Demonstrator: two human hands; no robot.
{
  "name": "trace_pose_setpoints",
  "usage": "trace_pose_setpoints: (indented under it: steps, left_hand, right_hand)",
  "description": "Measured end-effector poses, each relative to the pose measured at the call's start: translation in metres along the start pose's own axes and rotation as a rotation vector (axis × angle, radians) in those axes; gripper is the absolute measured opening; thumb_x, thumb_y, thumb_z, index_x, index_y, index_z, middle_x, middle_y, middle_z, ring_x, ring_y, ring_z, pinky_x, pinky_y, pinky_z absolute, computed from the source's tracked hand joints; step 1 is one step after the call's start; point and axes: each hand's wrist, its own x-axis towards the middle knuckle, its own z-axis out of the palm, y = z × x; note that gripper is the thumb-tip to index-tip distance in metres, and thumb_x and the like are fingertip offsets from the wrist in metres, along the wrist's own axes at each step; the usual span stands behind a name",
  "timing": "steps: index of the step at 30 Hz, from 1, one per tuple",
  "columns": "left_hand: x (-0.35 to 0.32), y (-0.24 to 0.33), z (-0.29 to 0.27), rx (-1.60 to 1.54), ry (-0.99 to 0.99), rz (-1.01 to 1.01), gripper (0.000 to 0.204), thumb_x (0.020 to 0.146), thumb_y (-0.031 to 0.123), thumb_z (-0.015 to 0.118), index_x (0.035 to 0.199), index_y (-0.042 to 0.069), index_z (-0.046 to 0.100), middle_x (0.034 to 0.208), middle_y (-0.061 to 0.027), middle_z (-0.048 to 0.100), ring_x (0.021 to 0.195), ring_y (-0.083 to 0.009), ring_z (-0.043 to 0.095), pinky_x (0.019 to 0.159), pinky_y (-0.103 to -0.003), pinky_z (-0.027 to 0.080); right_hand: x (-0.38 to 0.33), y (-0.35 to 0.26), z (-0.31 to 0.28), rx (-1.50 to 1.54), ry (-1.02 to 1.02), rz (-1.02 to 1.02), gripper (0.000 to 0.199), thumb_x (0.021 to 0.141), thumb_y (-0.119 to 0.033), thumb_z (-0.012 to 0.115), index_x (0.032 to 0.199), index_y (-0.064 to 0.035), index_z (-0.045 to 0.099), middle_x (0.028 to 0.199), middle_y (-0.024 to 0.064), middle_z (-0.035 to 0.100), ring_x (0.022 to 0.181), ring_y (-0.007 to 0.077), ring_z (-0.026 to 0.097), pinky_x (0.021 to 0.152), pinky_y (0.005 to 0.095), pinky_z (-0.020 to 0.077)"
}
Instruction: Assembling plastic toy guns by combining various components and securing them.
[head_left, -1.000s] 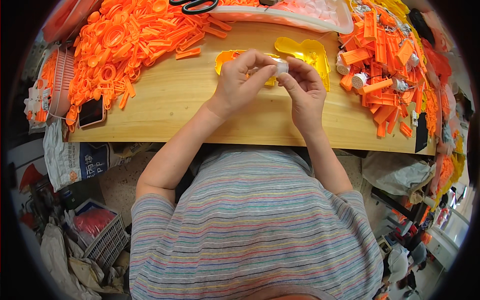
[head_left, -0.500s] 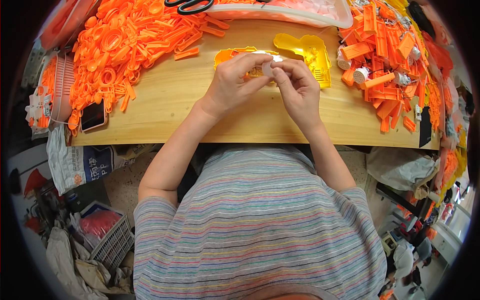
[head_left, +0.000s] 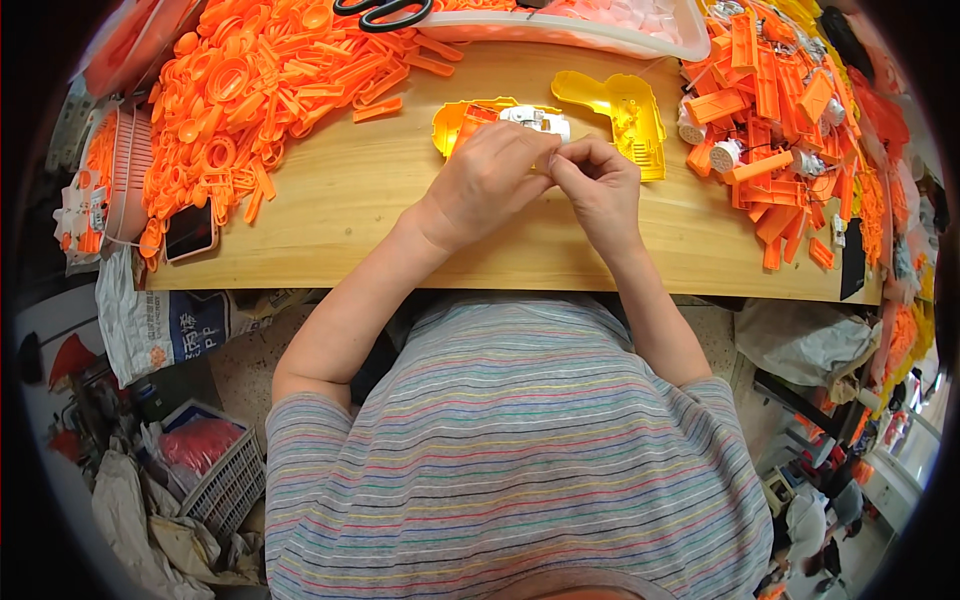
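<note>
My left hand (head_left: 490, 180) and my right hand (head_left: 602, 192) meet over the middle of the table, fingertips pinched together. Whatever sits between their fingers is hidden from view. Just beyond them lies one yellow plastic shell half (head_left: 447, 128), partly covered by my left hand. Inside it are an orange part (head_left: 474, 122) and a white mechanism (head_left: 538, 119). To its right, beyond my right hand, the other yellow shell half (head_left: 640, 125) lies with its ribbed inside facing up.
Orange plastic parts (head_left: 235, 100) are heaped at the far left, with a phone (head_left: 191, 232) at their near edge. A translucent tray (head_left: 600, 38) and black-handled scissors (head_left: 395, 14) are at the back. Orange boxes with wires (head_left: 765, 150) pile up on the right.
The small whitish translucent piece seen between my fingertips is now hidden. My left hand has turned and moved slightly right and down, uncovering more of the white mechanism and orange part.
</note>
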Motion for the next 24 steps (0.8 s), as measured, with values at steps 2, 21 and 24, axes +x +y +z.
trace_pose_setpoints:
  steps: [2,21,24]
  left_hand:
    - [0.001,-0.006,-0.002,0.014,-0.021,0.009,0.04,0.07,0.006,0.08,0.107,0.002,0.065,0.097,-0.0124,0.067,0.091,-0.0286,0.065,0.081,-0.037,0.053]
    - [0.002,-0.004,-0.03,-0.246,-0.031,-0.52,0.031,0.08,0.012,0.074,0.11,0.004,0.067,0.08,-0.005,0.061,0.067,-0.0116,0.059,0.06,-0.027,0.048]
    - [0.001,-0.002,-0.036,-0.525,-0.076,-0.781,0.033,0.087,0.006,0.07,0.119,0.0,0.062,0.098,-0.0018,0.064,0.08,-0.007,0.063,0.068,-0.022,0.053]
  right_hand:
    - [0.001,0.007,0.0,0.01,0.02,-0.03,0.007,0.085,-0.005,0.069,0.08,-0.0009,0.066,0.07,-0.004,0.06,0.062,0.0009,0.049,0.057,0.0171,0.039]
    - [0.028,-0.017,-0.024,-1.001,-0.295,-0.794,0.068,0.066,0.006,0.062,0.132,-0.005,0.051,0.133,0.0151,0.052,0.127,0.0348,0.047,0.107,0.0441,0.0379]
    - [0.04,-0.005,-0.025,-1.06,-0.356,-0.813,0.068,0.066,0.004,0.064,0.132,-0.0092,0.052,0.129,0.013,0.054,0.124,0.0361,0.048,0.103,0.047,0.0403]
